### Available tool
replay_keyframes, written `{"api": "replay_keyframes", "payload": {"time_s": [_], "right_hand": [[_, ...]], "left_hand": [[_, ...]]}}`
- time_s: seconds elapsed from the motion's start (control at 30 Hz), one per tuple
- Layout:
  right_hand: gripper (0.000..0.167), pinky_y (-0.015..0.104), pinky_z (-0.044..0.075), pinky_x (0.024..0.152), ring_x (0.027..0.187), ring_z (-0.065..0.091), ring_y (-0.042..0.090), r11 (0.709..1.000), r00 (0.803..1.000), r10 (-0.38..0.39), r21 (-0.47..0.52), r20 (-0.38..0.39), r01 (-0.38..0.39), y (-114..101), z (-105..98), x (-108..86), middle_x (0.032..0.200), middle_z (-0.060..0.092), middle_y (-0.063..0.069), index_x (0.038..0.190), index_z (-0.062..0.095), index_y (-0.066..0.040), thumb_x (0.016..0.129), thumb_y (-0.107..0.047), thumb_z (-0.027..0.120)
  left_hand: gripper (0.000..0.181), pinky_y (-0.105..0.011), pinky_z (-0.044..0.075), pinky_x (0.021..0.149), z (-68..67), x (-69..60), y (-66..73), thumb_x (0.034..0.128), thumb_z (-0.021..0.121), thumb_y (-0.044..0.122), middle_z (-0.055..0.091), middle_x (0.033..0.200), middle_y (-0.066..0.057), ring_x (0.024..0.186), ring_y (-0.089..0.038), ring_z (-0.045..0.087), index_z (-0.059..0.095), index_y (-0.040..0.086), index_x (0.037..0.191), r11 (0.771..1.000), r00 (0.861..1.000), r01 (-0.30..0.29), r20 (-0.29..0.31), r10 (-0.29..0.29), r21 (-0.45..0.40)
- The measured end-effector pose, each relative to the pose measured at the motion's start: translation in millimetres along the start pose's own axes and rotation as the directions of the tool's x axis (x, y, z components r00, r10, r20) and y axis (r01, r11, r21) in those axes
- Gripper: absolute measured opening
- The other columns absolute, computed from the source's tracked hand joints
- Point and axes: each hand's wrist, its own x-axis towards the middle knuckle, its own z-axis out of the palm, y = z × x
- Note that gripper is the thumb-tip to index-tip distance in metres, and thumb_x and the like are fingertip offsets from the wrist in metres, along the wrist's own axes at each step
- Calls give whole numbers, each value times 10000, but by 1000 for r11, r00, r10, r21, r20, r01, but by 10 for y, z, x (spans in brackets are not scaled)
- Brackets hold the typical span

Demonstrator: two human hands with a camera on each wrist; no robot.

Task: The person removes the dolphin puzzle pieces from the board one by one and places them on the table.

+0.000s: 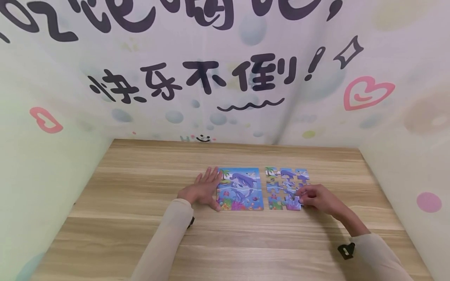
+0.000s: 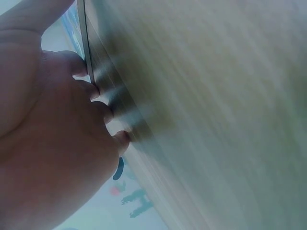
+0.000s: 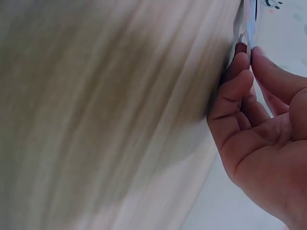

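A square dolphin puzzle board [image 1: 242, 187] lies flat on the wooden table. Along its left edge my left hand [image 1: 204, 190] rests with fingers spread, touching it; the left wrist view shows the fingertips by the board's thin edge [image 2: 85, 38]. To the right, several jigsaw pieces [image 1: 274, 187] with matching artwork are laid out in loose rows. Between thumb and fingers, my right hand [image 1: 321, 200] pinches a purple-and-blue puzzle piece [image 1: 293, 203] at the lower right of that group. In the right wrist view the pinched piece [image 3: 249, 28] appears edge-on.
The wooden table [image 1: 225, 242] reaches a back wall [image 1: 197, 117] printed with large black writing and bubbles. Pale side walls stand at left and right. Small black devices [image 1: 346, 251] sit at both sleeves.
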Motion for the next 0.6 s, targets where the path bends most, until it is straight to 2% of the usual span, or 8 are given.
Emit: {"api": "replay_keyframes", "payload": {"time_s": [0.1, 0.2, 0.43, 0.6], "right_hand": [[173, 240, 470, 593, 719, 538, 124, 999, 1000, -12, -32, -11, 12, 2, 7, -2, 841, 641, 59, 1083, 697, -30, 932, -113, 678], [149, 226, 470, 622, 738, 537, 117, 992, 998, -40, -123, -38, 35, -17, 37, 0, 844, 635, 26, 1034, 715, -70, 904, -141, 719], [135, 246, 464, 647, 750, 538, 125, 945, 994, -65, -324, -89, 33, -106, 150, 4, 823, 636, -31, 969, 727, -96, 847, -130, 774], [117, 276, 471, 662, 751, 555, 105, 921, 990, -80, -389, -112, 30, -133, 186, -5, 818, 655, -49, 949, 740, -108, 838, -120, 778]], "left_hand": [[1246, -534, -82, 1218, 1, 2, -6, 753, 843, 402, -170, 1653, -122, 1512, -304, -198, -15, 81, 1597, 1000, 1000, -2, 2, 2, -2], [1251, -536, -86, 1217, -1, 4, -8, 750, 844, 405, -173, 1653, -120, 1511, -305, -201, -19, 83, 1597, 1000, 1000, -2, 3, 2, -3], [1244, -540, -90, 1215, -6, 3, 1, 754, 842, 403, -170, 1654, -115, 1510, -308, -204, -16, 90, 1598, 1000, 1000, 3, 1, -3, -3], [1248, -533, -102, 1214, -3, 0, 1, 754, 842, 399, -184, 1652, -105, 1507, -301, -217, -27, 98, 1598, 1000, 1000, 10, 8, -10, -5]]}}
